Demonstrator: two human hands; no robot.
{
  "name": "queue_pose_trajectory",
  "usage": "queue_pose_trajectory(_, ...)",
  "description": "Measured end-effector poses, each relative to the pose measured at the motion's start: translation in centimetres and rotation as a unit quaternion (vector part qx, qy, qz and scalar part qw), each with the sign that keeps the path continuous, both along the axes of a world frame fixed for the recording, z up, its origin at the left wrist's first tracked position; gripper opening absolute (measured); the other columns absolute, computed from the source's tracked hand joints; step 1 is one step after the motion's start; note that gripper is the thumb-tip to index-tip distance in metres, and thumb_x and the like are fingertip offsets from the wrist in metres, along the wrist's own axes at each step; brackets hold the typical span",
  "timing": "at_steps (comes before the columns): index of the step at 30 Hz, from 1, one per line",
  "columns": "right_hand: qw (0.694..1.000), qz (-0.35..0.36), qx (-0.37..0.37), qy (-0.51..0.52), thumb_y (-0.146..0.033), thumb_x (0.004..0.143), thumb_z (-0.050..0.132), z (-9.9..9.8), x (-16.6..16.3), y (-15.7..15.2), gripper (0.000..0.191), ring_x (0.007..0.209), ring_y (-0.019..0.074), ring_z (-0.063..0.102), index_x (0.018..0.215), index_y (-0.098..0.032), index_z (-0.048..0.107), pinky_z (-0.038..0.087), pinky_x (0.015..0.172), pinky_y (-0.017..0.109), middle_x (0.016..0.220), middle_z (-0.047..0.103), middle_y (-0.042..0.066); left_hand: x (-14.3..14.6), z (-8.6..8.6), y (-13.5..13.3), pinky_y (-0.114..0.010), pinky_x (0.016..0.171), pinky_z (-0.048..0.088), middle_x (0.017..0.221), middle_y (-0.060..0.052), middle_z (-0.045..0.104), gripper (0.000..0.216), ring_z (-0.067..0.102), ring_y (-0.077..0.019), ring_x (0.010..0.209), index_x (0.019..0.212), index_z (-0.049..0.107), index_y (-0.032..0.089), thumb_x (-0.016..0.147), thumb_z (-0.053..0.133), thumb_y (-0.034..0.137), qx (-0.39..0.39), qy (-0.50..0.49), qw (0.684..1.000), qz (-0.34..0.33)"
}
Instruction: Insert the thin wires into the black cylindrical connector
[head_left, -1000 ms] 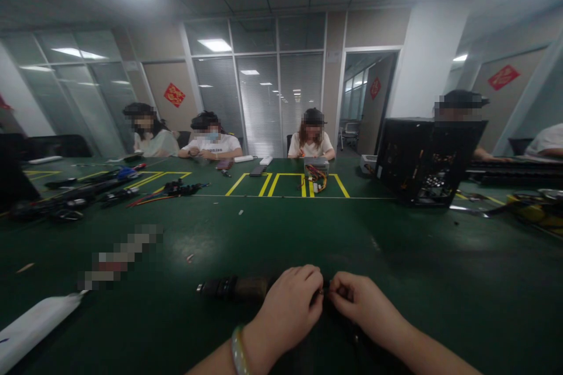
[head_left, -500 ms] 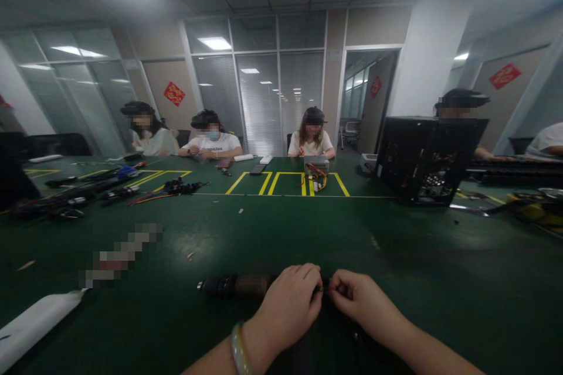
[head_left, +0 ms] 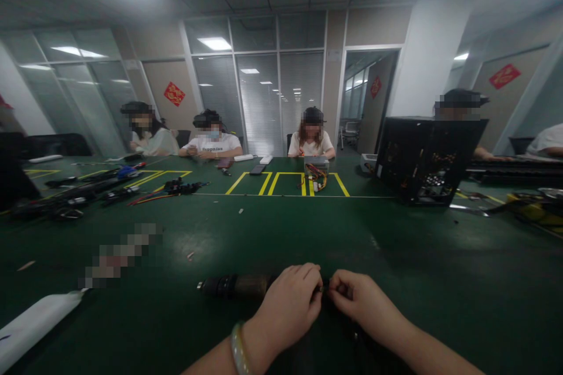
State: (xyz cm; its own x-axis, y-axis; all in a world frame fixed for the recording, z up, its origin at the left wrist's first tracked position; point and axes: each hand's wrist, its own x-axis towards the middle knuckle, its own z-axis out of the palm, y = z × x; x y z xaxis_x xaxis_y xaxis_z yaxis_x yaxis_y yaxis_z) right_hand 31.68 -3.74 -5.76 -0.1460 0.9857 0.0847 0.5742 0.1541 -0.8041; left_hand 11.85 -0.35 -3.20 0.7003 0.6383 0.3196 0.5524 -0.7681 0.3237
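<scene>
A dark, barrel-shaped tool (head_left: 248,286) that looks like a power drill lies on its side on the green tabletop. Its black front end with a small metal tip points left. Over its rear part my left hand (head_left: 292,296) is closed, a pale bangle on the wrist, and hides the body there. Just to the right, my right hand (head_left: 358,299) has thumb and fingers pinched together close to the left fingertips, at the tool's back end. Whatever small thing lies between the pinched fingers is too dark to make out.
A white wrapped object (head_left: 39,328) lies at near left. Cables and black parts (head_left: 176,186) sit farther left. A black computer case (head_left: 428,158) stands at the right. Beyond it and across the green table (head_left: 272,234) sit several people; a grey box with wires (head_left: 316,168) is before one.
</scene>
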Motion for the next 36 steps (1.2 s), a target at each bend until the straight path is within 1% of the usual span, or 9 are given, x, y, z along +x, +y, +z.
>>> queue_pose_trajectory(4, 1.000, 0.000, 0.004, 0.002, -0.017, 0.085, 0.057, -0.02, -0.08, 0.04, 0.007, 0.060, 0.0114, 0.052, 0.078, -0.018, 0.060, 0.035, 0.053, 0.018, 0.064, 0.057, -0.004, 0.06, -0.07, 0.02, -0.037, 0.097, 0.042, 0.118, -0.001, 0.059, 0.020, 0.054, -0.0205, 0.107, 0.101, 0.054, 0.022, 0.085, 0.057, 0.011, 0.001, -0.012, 1.000, -0.006)
queue_pose_trajectory(6, 1.000, -0.001, 0.002, -0.001, -0.018, 0.085, 0.057, -0.03, -0.08, 0.08, 0.007, 0.060, 0.0113, 0.052, 0.078, -0.018, 0.060, 0.034, 0.053, 0.018, 0.064, 0.057, -0.004, 0.06, -0.11, 0.09, -0.037, 0.098, 0.042, 0.120, 0.000, 0.058, 0.022, 0.054, -0.0202, 0.108, 0.100, 0.054, 0.023, 0.083, 0.057, 0.009, -0.001, -0.010, 1.000, -0.015)
queue_pose_trajectory(9, 1.000, -0.001, 0.003, -0.006, -0.017, 0.084, 0.057, -0.08, -0.04, 0.11, 0.007, 0.059, 0.0110, 0.051, 0.078, -0.017, 0.060, 0.033, 0.053, 0.018, 0.064, 0.057, -0.004, 0.03, -0.14, 0.13, -0.037, 0.098, 0.042, 0.119, 0.001, 0.059, 0.018, 0.054, -0.0200, 0.109, 0.096, 0.054, 0.022, 0.084, 0.056, 0.009, -0.004, -0.005, 1.000, -0.013)
queue_pose_trajectory(14, 1.000, 0.002, 0.005, 0.002, -0.017, 0.084, 0.057, -0.20, -0.05, 0.11, 0.006, 0.060, 0.0112, 0.052, 0.078, -0.018, 0.060, 0.034, 0.053, 0.018, 0.065, 0.058, -0.004, -0.03, 0.02, -0.09, -0.038, 0.096, 0.043, 0.117, -0.002, 0.059, 0.013, 0.055, -0.0213, 0.107, 0.097, 0.054, 0.022, 0.087, 0.054, 0.014, -0.006, -0.007, 1.000, -0.004)
queue_pose_trajectory(18, 1.000, 0.000, 0.015, 0.004, -0.016, 0.084, 0.057, -0.20, -0.10, 0.15, 0.007, 0.060, 0.0113, 0.052, 0.077, -0.018, 0.059, 0.035, 0.054, 0.018, 0.064, 0.057, -0.004, -0.02, 0.03, -0.10, -0.038, 0.096, 0.043, 0.117, -0.001, 0.059, 0.021, 0.055, -0.0214, 0.105, 0.103, 0.053, 0.023, 0.084, 0.057, 0.014, -0.012, -0.014, 1.000, -0.005)
queue_pose_trajectory(20, 1.000, 0.001, 0.013, 0.005, -0.017, 0.084, 0.057, -0.17, -0.09, 0.15, 0.007, 0.060, 0.0112, 0.052, 0.078, -0.018, 0.059, 0.035, 0.054, 0.018, 0.064, 0.057, -0.005, -0.01, -0.06, 0.00, -0.038, 0.096, 0.043, 0.117, -0.001, 0.059, 0.024, 0.055, -0.0213, 0.106, 0.102, 0.053, 0.023, 0.082, 0.058, 0.012, -0.013, -0.012, 1.000, -0.005)
queue_pose_trajectory(23, 1.000, 0.003, 0.010, 0.005, -0.017, 0.084, 0.057, -0.15, -0.04, 0.09, 0.006, 0.059, 0.0108, 0.051, 0.078, -0.018, 0.059, 0.034, 0.053, 0.018, 0.063, 0.056, -0.005, -0.01, -0.17, 0.12, -0.037, 0.097, 0.042, 0.116, 0.000, 0.059, 0.021, 0.055, -0.0211, 0.106, 0.098, 0.053, 0.022, 0.082, 0.056, 0.009, -0.013, -0.010, 1.000, -0.006)
queue_pose_trajectory(29, 1.000, 0.000, 0.004, -0.002, -0.017, 0.084, 0.057, -0.03, 0.04, -0.02, 0.006, 0.060, 0.0114, 0.053, 0.079, -0.018, 0.061, 0.035, 0.053, 0.018, 0.065, 0.058, -0.004, -0.10, -0.08, -0.03, -0.036, 0.095, 0.043, 0.109, -0.001, 0.060, 0.014, 0.056, -0.0202, 0.102, 0.096, 0.054, 0.022, 0.085, 0.056, 0.013, -0.012, -0.019, 1.000, -0.007)
queue_pose_trajectory(36, 1.000, 0.002, 0.003, 0.003, -0.017, 0.084, 0.057, -0.26, 0.03, 0.13, 0.007, 0.059, 0.0107, 0.051, 0.079, -0.018, 0.060, 0.034, 0.052, 0.017, 0.064, 0.057, -0.005, 0.00, 0.14, -0.02, -0.036, 0.095, 0.043, 0.108, -0.001, 0.061, 0.011, 0.056, -0.0199, 0.101, 0.100, 0.055, 0.022, 0.091, 0.052, 0.016, 0.002, -0.008, 1.000, -0.015)
